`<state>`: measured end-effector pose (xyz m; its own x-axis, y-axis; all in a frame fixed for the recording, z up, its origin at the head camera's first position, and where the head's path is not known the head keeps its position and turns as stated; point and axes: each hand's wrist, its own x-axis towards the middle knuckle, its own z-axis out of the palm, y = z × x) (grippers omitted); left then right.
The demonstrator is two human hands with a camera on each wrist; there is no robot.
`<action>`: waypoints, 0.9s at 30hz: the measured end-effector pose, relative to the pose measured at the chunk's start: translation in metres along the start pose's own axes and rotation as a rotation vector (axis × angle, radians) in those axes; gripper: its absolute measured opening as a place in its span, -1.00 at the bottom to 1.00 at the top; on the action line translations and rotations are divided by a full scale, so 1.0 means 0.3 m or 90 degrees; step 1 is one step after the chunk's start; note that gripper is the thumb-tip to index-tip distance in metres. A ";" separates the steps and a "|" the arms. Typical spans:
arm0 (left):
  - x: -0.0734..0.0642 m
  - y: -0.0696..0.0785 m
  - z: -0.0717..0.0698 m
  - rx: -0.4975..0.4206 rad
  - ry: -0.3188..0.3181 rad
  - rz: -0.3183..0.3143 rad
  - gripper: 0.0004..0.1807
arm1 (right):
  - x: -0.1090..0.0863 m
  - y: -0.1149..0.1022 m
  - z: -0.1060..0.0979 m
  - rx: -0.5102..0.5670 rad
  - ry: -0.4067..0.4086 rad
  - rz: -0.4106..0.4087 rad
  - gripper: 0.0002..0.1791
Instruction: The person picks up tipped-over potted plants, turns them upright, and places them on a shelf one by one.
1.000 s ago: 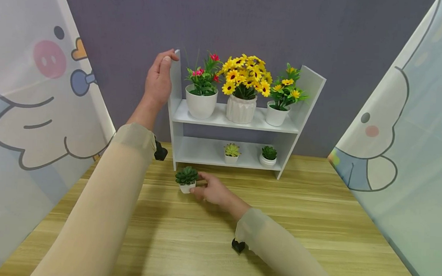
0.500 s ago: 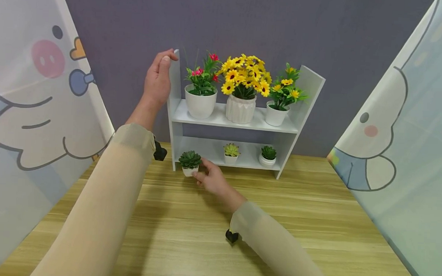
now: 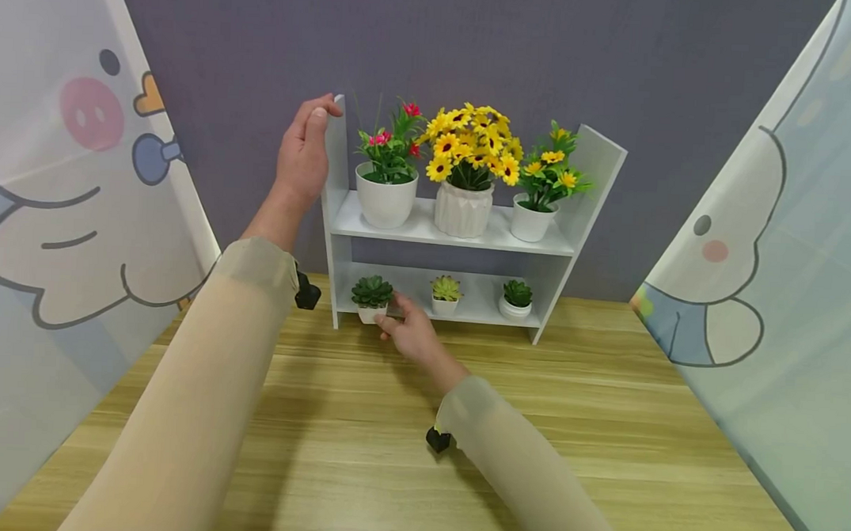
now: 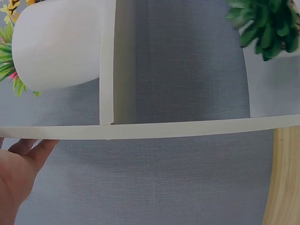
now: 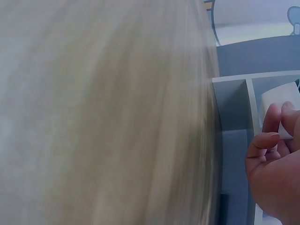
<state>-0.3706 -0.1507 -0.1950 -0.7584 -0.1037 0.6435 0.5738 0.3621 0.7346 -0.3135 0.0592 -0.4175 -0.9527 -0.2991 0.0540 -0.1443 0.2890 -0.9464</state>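
Observation:
My right hand point(image 3: 415, 332) pinches the white pot of a dark green succulent point(image 3: 372, 292) between thumb and fingers. The pot overlaps the front edge of the lower shelf at its left end, tilted slightly. In the right wrist view the fingers hold the white pot point(image 5: 280, 99). My left hand point(image 3: 304, 153) is raised at the top of the left side panel point(image 3: 338, 155) of a white two-tier shelf point(image 3: 462, 239). In the left wrist view its fingers point(image 4: 41, 152) touch the panel's outer side.
On the lower shelf stand a light green succulent point(image 3: 446, 290) and another dark green one point(image 3: 517, 297). Above are pots of red flowers point(image 3: 387, 200), sunflowers point(image 3: 465, 208) and small yellow flowers point(image 3: 534, 219). The shelf stands on a wooden table point(image 3: 360, 453) before a grey wall.
My right hand has carried the succulent from over the table in front, up and forward to the lower shelf's left end. The left hand has stayed at the side panel.

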 end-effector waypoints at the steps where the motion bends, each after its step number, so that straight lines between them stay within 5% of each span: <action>1: 0.000 0.000 0.000 0.000 0.000 0.000 -0.59 | 0.003 -0.001 -0.002 0.000 0.003 0.001 -0.17; 27: -0.001 0.004 -0.005 -0.004 -0.003 -0.001 -0.61 | 0.099 0.037 -0.009 -0.043 0.044 0.014 -0.20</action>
<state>-0.3694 -0.1516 -0.1938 -0.7608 -0.0991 0.6414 0.5750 0.3555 0.7369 -0.3441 0.0560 -0.4255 -0.9718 -0.2289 0.0570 -0.1382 0.3564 -0.9240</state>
